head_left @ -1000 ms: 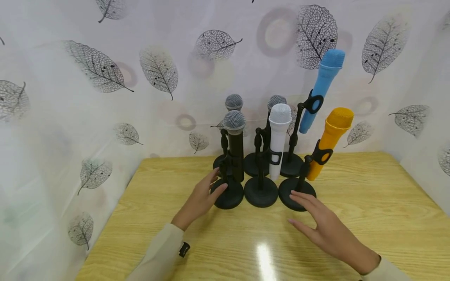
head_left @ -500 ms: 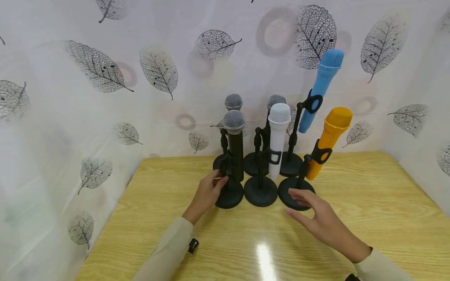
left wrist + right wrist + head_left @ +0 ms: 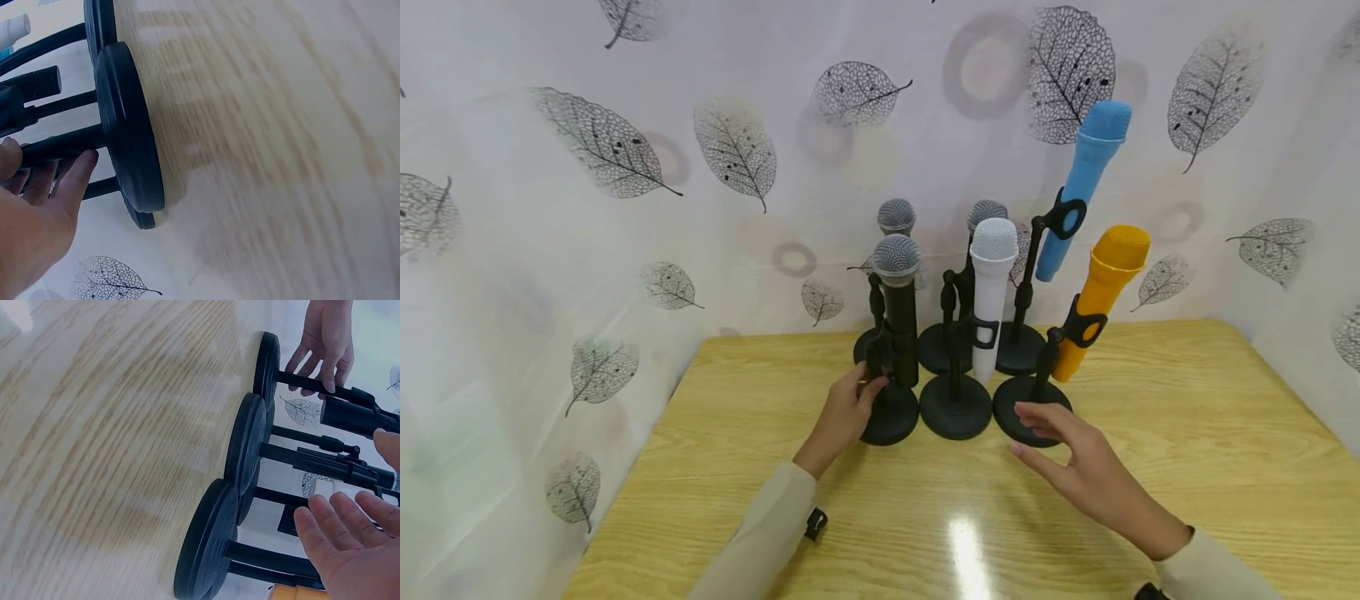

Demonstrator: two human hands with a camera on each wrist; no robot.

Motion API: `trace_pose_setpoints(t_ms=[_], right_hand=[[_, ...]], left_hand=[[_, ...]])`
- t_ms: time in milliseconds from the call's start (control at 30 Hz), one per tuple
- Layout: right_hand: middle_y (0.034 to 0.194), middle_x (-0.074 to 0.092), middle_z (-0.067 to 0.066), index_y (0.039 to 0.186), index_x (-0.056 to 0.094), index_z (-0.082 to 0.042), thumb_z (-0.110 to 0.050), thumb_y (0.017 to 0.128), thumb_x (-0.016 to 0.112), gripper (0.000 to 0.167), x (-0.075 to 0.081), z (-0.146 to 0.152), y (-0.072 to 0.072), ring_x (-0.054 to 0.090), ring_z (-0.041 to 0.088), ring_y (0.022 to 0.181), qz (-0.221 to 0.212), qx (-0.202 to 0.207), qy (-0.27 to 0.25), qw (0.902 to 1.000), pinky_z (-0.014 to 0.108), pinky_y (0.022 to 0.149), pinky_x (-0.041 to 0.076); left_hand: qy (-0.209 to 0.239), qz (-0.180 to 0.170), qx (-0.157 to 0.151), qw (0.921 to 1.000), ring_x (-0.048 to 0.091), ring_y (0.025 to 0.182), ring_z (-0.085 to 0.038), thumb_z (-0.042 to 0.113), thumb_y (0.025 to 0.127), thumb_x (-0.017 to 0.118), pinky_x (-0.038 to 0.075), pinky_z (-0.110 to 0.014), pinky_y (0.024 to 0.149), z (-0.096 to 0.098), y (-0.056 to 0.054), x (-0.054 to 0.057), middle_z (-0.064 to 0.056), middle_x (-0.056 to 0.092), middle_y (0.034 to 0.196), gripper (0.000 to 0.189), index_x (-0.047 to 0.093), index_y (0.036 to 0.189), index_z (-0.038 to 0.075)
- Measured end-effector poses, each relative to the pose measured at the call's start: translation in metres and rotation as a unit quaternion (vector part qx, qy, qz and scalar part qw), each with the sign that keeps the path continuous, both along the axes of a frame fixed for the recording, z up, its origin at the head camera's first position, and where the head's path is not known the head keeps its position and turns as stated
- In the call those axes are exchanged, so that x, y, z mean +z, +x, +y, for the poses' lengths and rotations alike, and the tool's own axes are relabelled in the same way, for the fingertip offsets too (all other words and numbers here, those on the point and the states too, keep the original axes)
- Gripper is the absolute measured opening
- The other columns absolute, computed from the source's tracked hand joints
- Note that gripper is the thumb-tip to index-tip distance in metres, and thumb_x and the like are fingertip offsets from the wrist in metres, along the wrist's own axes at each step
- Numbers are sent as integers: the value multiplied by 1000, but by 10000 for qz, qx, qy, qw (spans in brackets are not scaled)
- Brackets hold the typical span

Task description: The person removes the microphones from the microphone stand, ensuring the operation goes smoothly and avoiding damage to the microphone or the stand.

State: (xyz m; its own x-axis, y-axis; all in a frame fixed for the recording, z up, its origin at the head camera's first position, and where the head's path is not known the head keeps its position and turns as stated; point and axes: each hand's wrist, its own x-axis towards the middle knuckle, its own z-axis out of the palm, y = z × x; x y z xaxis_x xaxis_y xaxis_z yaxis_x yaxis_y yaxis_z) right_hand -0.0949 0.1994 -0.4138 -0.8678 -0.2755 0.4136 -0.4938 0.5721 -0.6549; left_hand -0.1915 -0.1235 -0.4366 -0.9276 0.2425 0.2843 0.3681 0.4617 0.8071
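Compared with 1.0 s ago, the left hand (image 3: pixel 842 408) is farther right and up off the rim of the front-left base (image 3: pixel 891 419), now at the pole (image 3: pixel 69 142) above it; the right hand (image 3: pixel 1086 472) sits slightly higher, its fingers more bent. Left of centre in the head view, the left hand pinches that pole between thumb and fingers, as the left wrist view also shows. Its stand carries a black microphone (image 3: pixel 902 329) with a grey mesh head, nearly upright at the centre of the frame. At lower right, the right hand is spread, fingers loosely bent and thumb apart, holding nothing; its fingertips overlap the front-right base (image 3: pixel 1018 412), and whether they touch it I cannot tell. Above that base an orange microphone (image 3: pixel 1105 292) leans right in its clip. Between the 2 hands, a white microphone (image 3: pixel 991 292) stands nearly upright over the front-middle base (image 3: pixel 957 408). Behind, 2 grey mesh heads show, a back-left head (image 3: pixel 897 215) and a back-middle head (image 3: pixel 988 212), while a blue microphone (image 3: pixel 1086 183) tilts at upper right. All 6 stands are on a wood-grain table (image 3: pixel 745 392), before a pale leaf-print cloth (image 3: pixel 835 33)
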Motion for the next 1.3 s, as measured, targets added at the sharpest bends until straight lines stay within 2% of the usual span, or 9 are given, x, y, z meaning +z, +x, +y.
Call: trace_pose_setpoints(t_ms=[333, 633, 933, 1033, 1200, 1300], right_hand=[[124, 67, 9, 131, 63, -5, -15, 90, 79, 45, 2, -3, 1, 68, 27, 105, 0, -21, -22, 10000, 36, 86, 59], [123, 67, 5, 130, 64, -8, -15, 89, 81, 45, 3, -4, 1, 69, 26, 104, 149, -15, 5, 9999, 33, 85, 59], [124, 67, 6, 130, 65, -8, -14, 88, 82, 46, 9, -8, 2, 68, 27, 105, 170, -21, -65, 9998, 35, 85, 59], [124, 67, 4, 130, 65, -8, -13, 87, 82, 46, 11, -9, 1, 68, 27, 105, 202, -2, -97, 9997, 30, 86, 58], [122, 67, 3, 130, 65, -8, -12, 88, 82, 45, 14, -10, 0, 68, 23, 106, 243, 2, -151, 9996, 19, 88, 54], [123, 67, 3, 130, 65, -8, -12, 88, 81, 45, 17, -11, -1, 68, 23, 107, 226, 33, -182, 9996, 17, 89, 53]], left_hand=[[-239, 244, -122, 9993, 69, 107, -24, 10, 104, 58, 57, -43, 90, -4, 10, -1, -7, 71, 107, 8, 64, 109, 8], [-376, 110, -195, 9990, 69, 103, -16, 10, 104, 58, 58, -37, 87, -6, 20, -1, -3, 70, 105, 6, 64, 106, 10], [-497, 327, -306, 9978, 68, 92, -18, 10, 102, 61, 57, -35, 79, -4, 36, 0, -5, 70, 102, 5, 64, 106, 8], [-548, 346, -393, 9971, 68, 91, -18, 11, 103, 61, 57, -35, 78, -2, 42, 1, -5, 71, 101, 6, 64, 106, 8], [-456, 161, -532, 9974, 69, 98, -18, 12, 104, 60, 58, -38, 84, 0, 49, 3, -5, 70, 104, 8, 64, 108, 7], [-443, 90, -562, 9974, 69, 98, -17, 13, 104, 59, 57, -38, 85, 1, 52, 4, -4, 70, 105, 9, 64, 109, 7]])
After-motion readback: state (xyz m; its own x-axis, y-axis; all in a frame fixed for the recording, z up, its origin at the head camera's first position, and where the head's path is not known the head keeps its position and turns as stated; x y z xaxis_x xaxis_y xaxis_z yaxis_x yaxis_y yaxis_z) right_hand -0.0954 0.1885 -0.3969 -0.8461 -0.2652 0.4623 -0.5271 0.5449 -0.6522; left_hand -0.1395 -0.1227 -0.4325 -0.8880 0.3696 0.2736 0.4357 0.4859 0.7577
